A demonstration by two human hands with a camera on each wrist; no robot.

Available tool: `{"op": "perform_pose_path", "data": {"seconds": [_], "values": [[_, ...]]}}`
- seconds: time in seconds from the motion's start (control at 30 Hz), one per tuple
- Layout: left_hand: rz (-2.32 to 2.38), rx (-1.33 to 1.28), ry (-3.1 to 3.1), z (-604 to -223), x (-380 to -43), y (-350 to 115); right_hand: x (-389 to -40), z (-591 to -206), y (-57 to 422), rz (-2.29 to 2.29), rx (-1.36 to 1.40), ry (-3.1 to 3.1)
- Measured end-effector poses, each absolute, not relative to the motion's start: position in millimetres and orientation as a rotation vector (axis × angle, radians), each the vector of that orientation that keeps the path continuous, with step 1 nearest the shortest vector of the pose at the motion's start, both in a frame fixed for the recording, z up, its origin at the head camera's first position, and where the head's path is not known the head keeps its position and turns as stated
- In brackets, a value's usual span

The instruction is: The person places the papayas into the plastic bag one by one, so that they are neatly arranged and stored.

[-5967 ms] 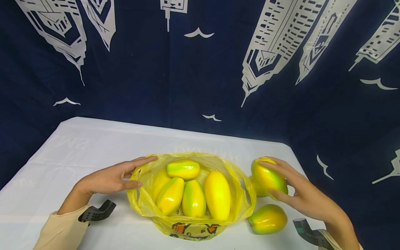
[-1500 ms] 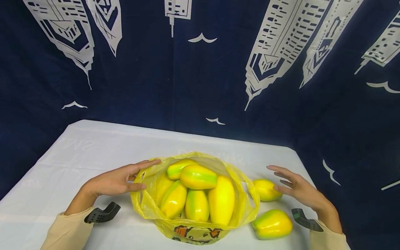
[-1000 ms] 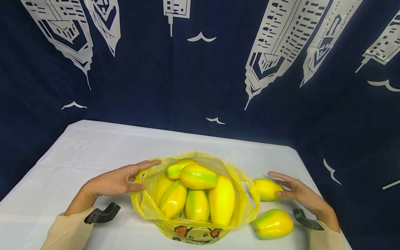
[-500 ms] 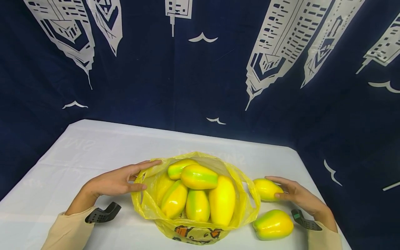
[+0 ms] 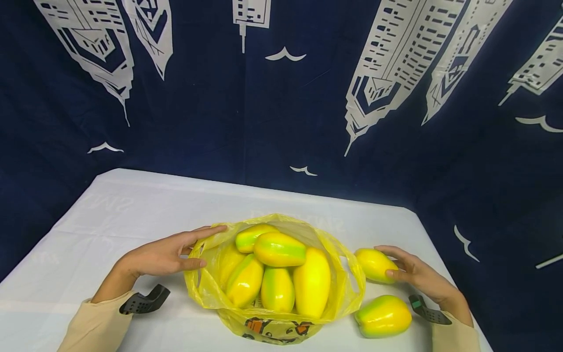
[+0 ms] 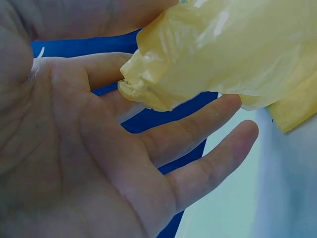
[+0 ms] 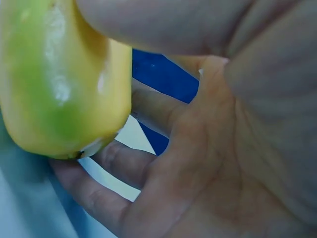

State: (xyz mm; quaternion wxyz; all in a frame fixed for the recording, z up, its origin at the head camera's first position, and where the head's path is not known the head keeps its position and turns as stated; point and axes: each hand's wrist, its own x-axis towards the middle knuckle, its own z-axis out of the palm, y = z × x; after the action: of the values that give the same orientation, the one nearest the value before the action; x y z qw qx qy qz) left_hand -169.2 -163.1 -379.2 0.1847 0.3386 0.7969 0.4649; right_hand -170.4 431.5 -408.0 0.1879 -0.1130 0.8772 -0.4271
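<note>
A yellow plastic bag stands with its mouth wide, holding several glossy yellow-green papayas. My left hand touches the bag's left rim, fingers extended and thumb apart; in the left wrist view, the bag's thin handle hangs between thumb and fingers. To the right of the bag, my right hand grips a papaya by its right end, thumb on the near side and fingers on the far side. The right wrist view shows this papaya close up, with its green-streaked end toward the palm.
Another papaya lies on the white-covered table, nearer the front than the gripped one. Behind the table hangs a dark blue curtain with white building prints. The bag's front bears a printed cartoon figure.
Earlier the right hand held another papaya, which now lies on top inside the bag. That hand then came down to the papaya beside the bag, which has now tilted slightly. The left hand stays at the rim.
</note>
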Motion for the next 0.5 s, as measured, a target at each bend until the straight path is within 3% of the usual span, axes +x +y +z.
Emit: {"op": "perform_pose_path", "data": {"seconds": [0.5], "values": [[1.295,0.904,2.244,-377.5,-169.2,-162.8,-164.7,-387.0,424.6,-1.21,-0.459,2.607]]}}
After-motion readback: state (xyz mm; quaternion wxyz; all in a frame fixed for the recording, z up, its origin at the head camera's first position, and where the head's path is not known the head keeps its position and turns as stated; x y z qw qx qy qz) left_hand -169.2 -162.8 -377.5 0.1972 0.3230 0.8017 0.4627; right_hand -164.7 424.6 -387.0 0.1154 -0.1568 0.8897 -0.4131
